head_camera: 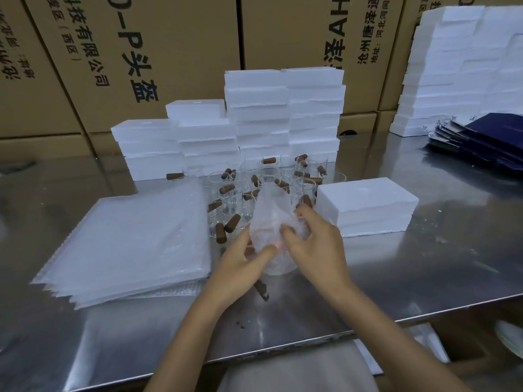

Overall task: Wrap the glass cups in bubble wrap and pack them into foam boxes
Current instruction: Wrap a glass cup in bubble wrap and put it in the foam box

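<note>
The left hand grips the near-left side of a glass cup half swathed in a bubble-wrap sheet, thumb laid across the wrap; the right hand curls its fingers into the wrap on the right side, pinching and folding it against the glass. Both hands are closed on the same bundle, which stands on the steel table straight ahead of the person, its bare base showing below the wrap and the loose end of the sheet rising away from the hands.

Far left lies the stack of flat bubble-wrap sheets, its right edge just beside the left hand. Behind the bundle stands the cluster of unwrapped glass cups with wooden handles, and behind them the stacked foam boxes. To the right, near the right hand but apart from it, sits a single closed foam box.

My reading: the wrap is partly done, the top unfolded. The box lies to the right, so the right hand is nearer to it. Bare table in front and to the right gives room; the crowded cups behind are the thing to avoid knocking.
</note>
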Demonstrator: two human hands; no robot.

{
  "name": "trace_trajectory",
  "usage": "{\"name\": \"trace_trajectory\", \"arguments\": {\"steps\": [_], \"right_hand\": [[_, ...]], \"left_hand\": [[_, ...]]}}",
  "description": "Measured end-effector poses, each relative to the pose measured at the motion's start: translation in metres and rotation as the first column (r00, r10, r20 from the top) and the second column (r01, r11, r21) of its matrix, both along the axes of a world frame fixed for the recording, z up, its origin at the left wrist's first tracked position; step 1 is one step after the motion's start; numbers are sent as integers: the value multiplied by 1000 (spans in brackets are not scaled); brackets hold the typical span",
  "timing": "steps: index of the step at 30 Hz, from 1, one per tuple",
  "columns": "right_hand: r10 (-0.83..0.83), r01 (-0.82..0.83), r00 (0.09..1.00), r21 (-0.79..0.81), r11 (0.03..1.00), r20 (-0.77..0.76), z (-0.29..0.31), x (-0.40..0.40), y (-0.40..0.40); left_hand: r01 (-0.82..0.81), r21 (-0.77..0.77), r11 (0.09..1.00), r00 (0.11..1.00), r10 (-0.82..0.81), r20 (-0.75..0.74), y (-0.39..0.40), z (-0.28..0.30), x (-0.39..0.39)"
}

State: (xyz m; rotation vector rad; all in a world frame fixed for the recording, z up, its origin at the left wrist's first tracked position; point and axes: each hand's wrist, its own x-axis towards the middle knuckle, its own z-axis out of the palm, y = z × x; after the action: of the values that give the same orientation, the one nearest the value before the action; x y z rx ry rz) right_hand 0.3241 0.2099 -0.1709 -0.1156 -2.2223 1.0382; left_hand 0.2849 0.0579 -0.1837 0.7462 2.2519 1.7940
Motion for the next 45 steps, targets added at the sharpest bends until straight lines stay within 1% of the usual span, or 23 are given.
{"name": "trace_trajectory", "arguments": {"steps": [2, 4, 6, 8, 9, 10, 11, 13, 15, 17, 19, 21, 23, 26, 28, 30, 33, 36, 38, 40, 42, 44, 45], "right_hand": [[55, -59, 998, 120, 991, 44, -3, 4, -7], [91, -114, 991, 266, 957, 96, -7, 10, -14], [67, -114, 990, 417, 902, 124, -11, 16, -17], [23, -83, 992, 509, 857, 122, -13, 19, -17], [8, -78, 991, 541, 838, 130, -13, 19, -17], [3, -86, 989, 557, 826, 149, -12, 18, -17], [7, -105, 984, 552, 827, 178, -10, 17, -17], [52, -144, 976, 444, 884, 212, -8, 16, -15], [81, -113, 989, 284, 952, 121, -12, 20, -13], [39, -34, 999, 197, 980, -22, -20, 26, -7], [-13, 32, 995, 199, 980, -97, -27, 28, -1], [-23, 49, 993, 242, 969, -112, -31, 27, 3], [8, 12, 998, 296, 955, -65, -32, 25, 3], [42, -63, 997, 412, 909, 60, -36, 21, 3], [32, -80, 992, 426, 901, 119, -35, 18, 1], [29, -90, 988, 416, 905, 150, -33, 15, 1], [62, -115, 987, 386, 915, 146, -29, 15, 2], [96, -117, 993, 391, 913, 72, -30, 18, 3], [119, -146, 988, 389, 909, 93, -31, 20, 4], [127, -182, 977, 370, 911, 169, -31, 20, 4], [114, -180, 968, 305, 935, 222, -30, 20, 6], [87, -150, 963, 237, 960, 254, -25, 21, 9], [70, -129, 966, 230, 964, 248, -24, 22, 11]], "left_hand": [[-82, -30, 996, 996, 81, -44, 0, 3, -4], [-224, -96, 970, 969, 210, -134, 3, 5, -6], [-339, -77, 938, 922, 314, -227, 8, 9, -4], [-340, 50, 939, 893, 339, -295, 10, 12, -1], [-306, 74, 949, 886, 313, -342, 11, 13, 1], [-270, 41, 962, 880, 264, -396, 12, 15, 3], [-242, -22, 970, 869, 207, -450, 11, 14, 3], [-224, -172, 959, 833, 97, -545, 7, 13, 2], [-241, -296, 924, 785, 6, -620, 2, 9, -4], [-252, -426, 869, 759, -96, -644, 2, 7, -7], [-240, -500, 832, 754, -165, -636, 5, 4, -9], [-227, -493, 840, 756, -167, -633, 7, 2, -8], [-236, -420, 876, 755, -107, -647, 8, -3, -8], [-246, -234, 941, 769, 42, -638, 6, -7, -4], [-209, -230, 950, 770, 14, -638, 4, -8, -3], [-183, -268, 946, 783, -25, -622, 2, -10, -4], [-213, -352, 911, 790, -51, -611, 0, -18, -8], [-217, -388, 896, 833, -38, -552, 0, -20, -11], [-202, -397, 895, 865, -27, -502, 3, -20, -13], [-189, -366, 911, 871, -17, -491, 6, -21, -14], [-199, -290, 936, 873, 35, -487, 9, -21, -11], [-183, -218, 958, 909, 81, -410, 13, -20, -7], [-155, -197, 968, 925, 72, -374, 16, -18, -6]]}}
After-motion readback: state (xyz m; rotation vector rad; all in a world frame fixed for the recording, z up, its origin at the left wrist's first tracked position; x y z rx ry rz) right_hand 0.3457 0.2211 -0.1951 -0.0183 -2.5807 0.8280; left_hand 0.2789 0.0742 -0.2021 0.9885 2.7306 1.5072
